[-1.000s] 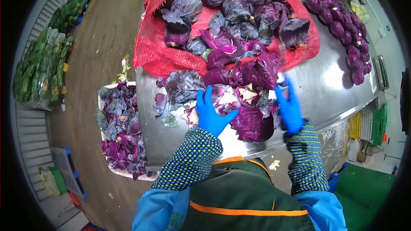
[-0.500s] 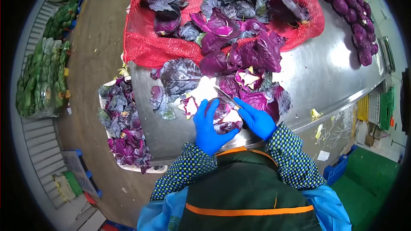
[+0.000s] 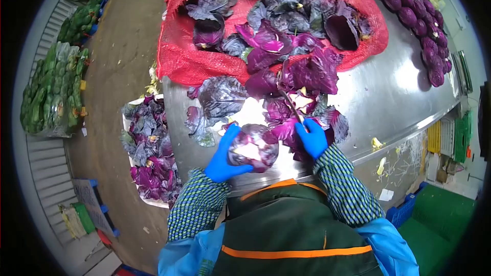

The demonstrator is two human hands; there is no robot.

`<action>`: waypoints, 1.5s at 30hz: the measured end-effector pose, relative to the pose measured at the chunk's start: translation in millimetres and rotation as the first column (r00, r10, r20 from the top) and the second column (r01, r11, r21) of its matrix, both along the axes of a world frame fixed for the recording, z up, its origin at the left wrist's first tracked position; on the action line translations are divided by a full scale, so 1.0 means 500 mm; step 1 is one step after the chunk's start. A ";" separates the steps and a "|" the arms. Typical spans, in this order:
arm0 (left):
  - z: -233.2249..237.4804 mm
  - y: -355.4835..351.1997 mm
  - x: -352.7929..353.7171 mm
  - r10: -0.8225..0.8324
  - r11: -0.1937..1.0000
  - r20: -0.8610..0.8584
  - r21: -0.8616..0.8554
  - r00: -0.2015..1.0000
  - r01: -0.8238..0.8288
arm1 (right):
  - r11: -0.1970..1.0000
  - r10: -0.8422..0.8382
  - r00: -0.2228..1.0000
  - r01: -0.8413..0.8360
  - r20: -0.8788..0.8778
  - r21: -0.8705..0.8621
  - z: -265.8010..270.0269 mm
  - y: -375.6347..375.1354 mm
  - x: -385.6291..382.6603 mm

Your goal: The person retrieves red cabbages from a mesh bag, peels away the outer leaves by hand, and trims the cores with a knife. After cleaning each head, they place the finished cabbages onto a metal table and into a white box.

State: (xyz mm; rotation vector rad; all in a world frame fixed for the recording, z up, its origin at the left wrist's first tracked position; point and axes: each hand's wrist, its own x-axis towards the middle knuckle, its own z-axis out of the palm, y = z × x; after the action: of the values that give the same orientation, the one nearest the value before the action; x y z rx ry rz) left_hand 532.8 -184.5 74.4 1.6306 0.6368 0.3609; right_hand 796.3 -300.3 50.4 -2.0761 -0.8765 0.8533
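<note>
Currently left hand (image 3: 222, 159) cups cabbage (image 3: 254, 148) from left; right hand (image 3: 311, 138) grips knife (image 3: 289, 105).

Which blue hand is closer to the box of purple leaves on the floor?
Left. The left hand cups a cabbage nearest the box; the right hand, gripping a knife, is beyond the cabbage, farther away.

One knife (image 3: 290, 106), one held cabbage (image 3: 254, 148), perhaps twelve trimmed cabbages (image 3: 407, 16).
</note>
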 end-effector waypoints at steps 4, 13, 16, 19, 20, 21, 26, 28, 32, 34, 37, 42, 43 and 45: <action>0.039 -0.034 0.010 0.409 0.758 -0.019 -0.549 0.912 -0.351 | 0.953 -0.293 0.843 0.296 -0.450 -0.067 0.051 -0.063 -0.063; -0.021 -0.018 0.069 0.293 0.817 -0.240 -0.441 0.926 -0.372 | 0.671 -0.546 0.609 0.729 -0.575 0.135 0.237 -0.097 -0.012; -0.020 -0.086 0.161 0.280 0.943 -0.241 -0.112 0.929 -0.314 | 0.581 -0.559 0.709 0.705 -0.430 0.407 0.304 -0.048 -0.057; 0.017 -0.081 0.171 0.235 0.964 -0.257 -0.063 0.937 -0.259 | 0.569 -0.552 0.757 0.648 -0.349 0.506 0.391 0.009 0.000; 0.031 -0.076 0.162 0.195 0.977 -0.244 -0.040 0.950 -0.211 | 0.752 -0.415 0.857 0.512 -0.306 0.415 0.376 0.021 0.032; 0.026 -0.070 0.151 0.193 0.978 -0.240 -0.025 0.951 -0.205 | 0.885 -0.251 0.925 0.338 -0.284 0.320 0.341 0.027 0.066; 0.015 -0.078 0.118 0.255 0.903 -0.022 -0.353 0.967 -0.246 | 0.975 0.160 0.855 -0.058 -0.494 0.214 0.136 -0.011 -0.041; 0.056 -0.105 0.105 0.366 0.926 -0.100 -0.057 0.925 -0.373 | 0.995 0.053 0.824 0.002 -0.564 0.096 0.113 -0.056 -0.070; 0.089 -0.089 0.081 0.217 0.934 -0.145 0.318 0.965 -0.162 | 0.974 0.195 0.945 -0.154 -0.262 0.168 0.116 -0.068 -0.083; 0.100 -0.089 0.086 0.237 0.925 -0.212 0.347 0.948 -0.154 | 0.916 0.220 0.971 -0.240 0.099 0.323 0.140 -0.034 -0.086; 0.104 -0.109 0.096 0.226 0.932 -0.304 0.344 0.926 -0.114 | 0.875 0.454 0.890 -0.437 -0.042 0.211 0.135 -0.003 -0.053; 0.115 -0.106 0.092 0.209 0.760 -0.071 0.639 0.975 -0.116 | 0.887 0.424 0.902 -0.431 0.079 0.167 0.133 -0.008 -0.059; 0.116 -0.111 0.088 0.213 0.762 -0.071 0.637 0.975 -0.120 | 0.886 0.427 0.901 -0.434 0.079 0.163 0.132 -0.012 -0.070; 0.117 -0.116 0.077 0.218 0.853 -0.109 0.504 0.970 -0.135 | 0.907 0.308 0.947 -0.322 0.095 0.272 0.127 -0.016 -0.087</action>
State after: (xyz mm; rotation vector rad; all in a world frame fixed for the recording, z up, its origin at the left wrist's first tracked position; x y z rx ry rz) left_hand 571.3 -242.4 133.0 2.1147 0.8741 0.5652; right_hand 752.6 -308.4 114.1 -1.7371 -1.3075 0.7879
